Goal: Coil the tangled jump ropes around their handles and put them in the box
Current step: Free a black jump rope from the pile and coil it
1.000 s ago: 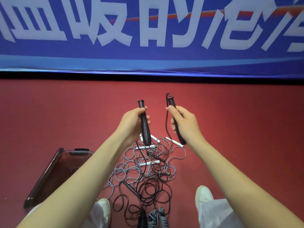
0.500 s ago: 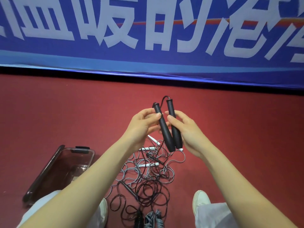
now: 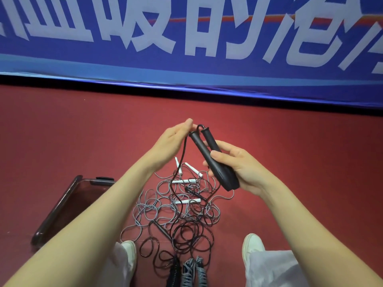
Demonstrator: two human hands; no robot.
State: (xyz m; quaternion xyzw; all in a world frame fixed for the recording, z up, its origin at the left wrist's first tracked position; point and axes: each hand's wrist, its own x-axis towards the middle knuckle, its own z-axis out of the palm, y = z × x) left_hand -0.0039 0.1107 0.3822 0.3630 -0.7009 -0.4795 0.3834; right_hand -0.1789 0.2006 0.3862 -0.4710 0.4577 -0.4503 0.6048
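Right hand (image 3: pixel 234 168): grip clamped on both black handles (image 3: pixel 203 151), tips toward 11 o'clock. Left hand (image 3: pixel 176 137): fingers straight at handle tops; pinch on cord (image 3: pixel 181 160) cannot be told. Box (image 3: pixel 59 207) at 8 o'clock.

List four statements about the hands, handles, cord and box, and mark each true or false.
1. The right hand grips two black tapered handles side by side. True.
2. The dark see-through plastic box sits at the person's right. False: it sits at the left.
3. On the red floor, slim white handles lie in the cord tangle. True.
4. The thin black cord is wound round the held handles. False: it hangs loose from their tops.
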